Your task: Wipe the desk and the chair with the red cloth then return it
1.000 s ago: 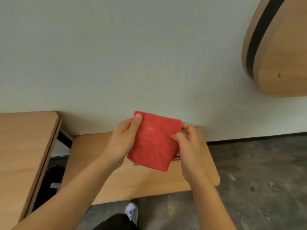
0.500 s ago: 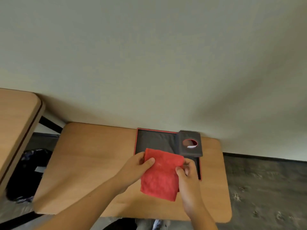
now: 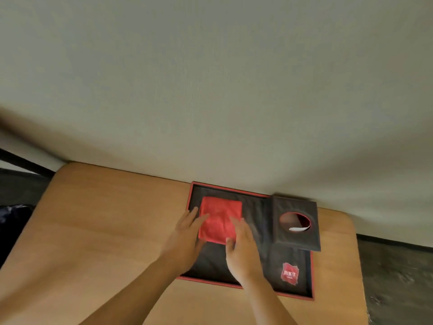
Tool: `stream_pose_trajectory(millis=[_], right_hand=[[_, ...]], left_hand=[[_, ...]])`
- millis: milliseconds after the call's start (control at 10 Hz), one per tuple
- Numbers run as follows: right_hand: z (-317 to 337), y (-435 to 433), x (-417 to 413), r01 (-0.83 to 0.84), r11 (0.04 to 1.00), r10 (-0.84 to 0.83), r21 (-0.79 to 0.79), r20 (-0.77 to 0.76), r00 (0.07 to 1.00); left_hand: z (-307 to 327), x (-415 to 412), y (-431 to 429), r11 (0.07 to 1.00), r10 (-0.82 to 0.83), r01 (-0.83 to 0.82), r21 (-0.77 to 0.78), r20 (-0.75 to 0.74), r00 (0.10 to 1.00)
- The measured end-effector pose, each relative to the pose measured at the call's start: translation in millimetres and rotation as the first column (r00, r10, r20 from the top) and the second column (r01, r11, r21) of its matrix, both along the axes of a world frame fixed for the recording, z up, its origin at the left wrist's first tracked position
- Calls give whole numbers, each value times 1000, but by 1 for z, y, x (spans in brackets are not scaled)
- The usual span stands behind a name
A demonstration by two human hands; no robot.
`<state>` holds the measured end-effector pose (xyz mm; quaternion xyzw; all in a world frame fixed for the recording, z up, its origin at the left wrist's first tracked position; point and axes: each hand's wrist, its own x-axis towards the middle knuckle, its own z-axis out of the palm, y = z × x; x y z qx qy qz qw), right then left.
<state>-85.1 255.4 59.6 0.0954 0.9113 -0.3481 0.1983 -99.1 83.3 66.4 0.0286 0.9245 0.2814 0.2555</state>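
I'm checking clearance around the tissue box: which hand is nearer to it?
Right. The right hand rests on the red cloth's right side, just left of the tissue box; the left hand lies at the cloth's far left edge.

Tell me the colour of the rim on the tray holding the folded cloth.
Red: the flat dark tray has a thin red rim, clearest in the head view.

Dim warm light, motion-blurred edges

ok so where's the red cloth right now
In the head view the red cloth lies folded in the black tray on the wooden table, left of the dark tissue box, with both hands resting flat on its near edge.
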Motion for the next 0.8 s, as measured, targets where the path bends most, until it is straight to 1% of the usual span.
stream_pose_trajectory(millis=[100, 200, 300, 400, 500, 600, 700, 800], right_hand=[[-36, 1, 1, -358, 911, 341, 204, 118, 933], [-57, 1, -1, -437, 852, 387, 286, 217, 896], [-71, 2, -15, -406, 874, 359, 267, 208, 910], [-74, -1, -27, -412, 869, 373, 275, 184, 909], [-75, -1, -39, -423, 871, 374, 249, 222, 900], [-26, 1, -42, -360, 905, 321, 225, 192, 927], [19, 3, -21, -284, 944, 264, 168, 131, 955], [10, 4, 17, -240, 965, 202, 107, 282, 938]], left_hand=[[-36, 13, 7, 927, -312, 325, -186, 98, 945], [-58, 15, 12, 856, -393, 427, -292, 169, 904], [-75, 3, 13, 838, -396, 407, -363, 110, 912], [-83, -8, 13, 806, -414, 398, -438, 61, 908], [-88, -19, 9, 780, -424, 418, -465, 98, 900], [-39, -26, 11, 825, -382, 388, -412, 101, 919], [4, -17, 6, 881, -354, 374, -290, 120, 928], [0, 13, -7, 937, -303, 336, -95, 257, 918]])
